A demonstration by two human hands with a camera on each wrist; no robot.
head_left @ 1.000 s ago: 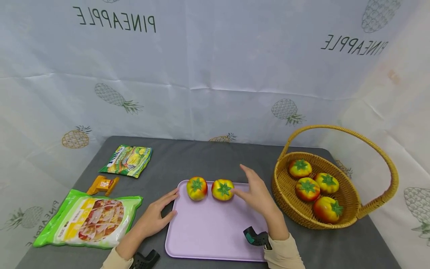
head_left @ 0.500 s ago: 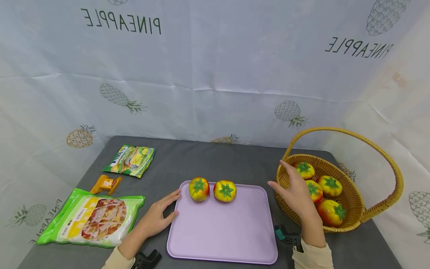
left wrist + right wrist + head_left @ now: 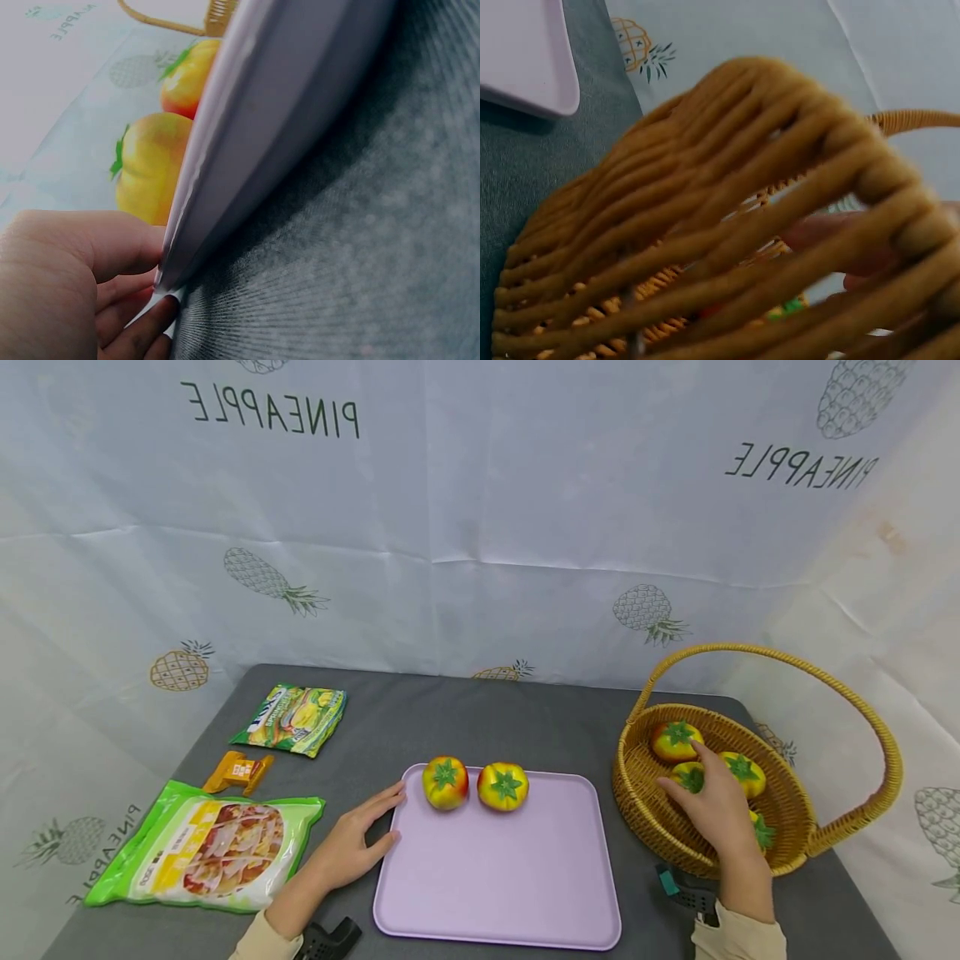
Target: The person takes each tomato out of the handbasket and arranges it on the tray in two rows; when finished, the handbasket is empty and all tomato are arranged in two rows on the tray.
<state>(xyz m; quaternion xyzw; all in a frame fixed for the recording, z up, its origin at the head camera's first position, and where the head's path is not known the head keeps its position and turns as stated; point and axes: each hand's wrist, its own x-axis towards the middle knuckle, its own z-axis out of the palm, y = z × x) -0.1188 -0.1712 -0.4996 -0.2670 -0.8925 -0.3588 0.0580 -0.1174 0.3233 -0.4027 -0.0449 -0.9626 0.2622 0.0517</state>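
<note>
In the head view, my left hand [image 3: 348, 847] rests at the left side of the lilac tray [image 3: 495, 877], thumb and fingertips along its rim. The left wrist view shows the thumb right at that rim. Two yellow-red tomatoes [image 3: 446, 782] with green star-shaped tops sit side by side at the tray's far edge. My right hand [image 3: 716, 802] reaches into the wicker basket [image 3: 637, 802], thumb and forefinger spread around a tomato [image 3: 686, 774]. Other tomatoes [image 3: 677, 741] lie about it, one partly covered by the hand. From the right wrist, the basket wall [image 3: 705, 202] hides most of the fingers.
Left of the tray lie a large green-white food bag [image 3: 217, 852], a small orange packet [image 3: 238, 772] and a green-yellow packet [image 3: 294, 718]. The basket's tall handle [image 3: 795, 668] arches over its opening. A pineapple-print cloth [image 3: 480, 527] hangs behind the dark table.
My right hand has moved right, from beside the tomato on the tray, over the basket rim and down among the tomatoes inside. The left hand keeps its place at the tray's edge.
</note>
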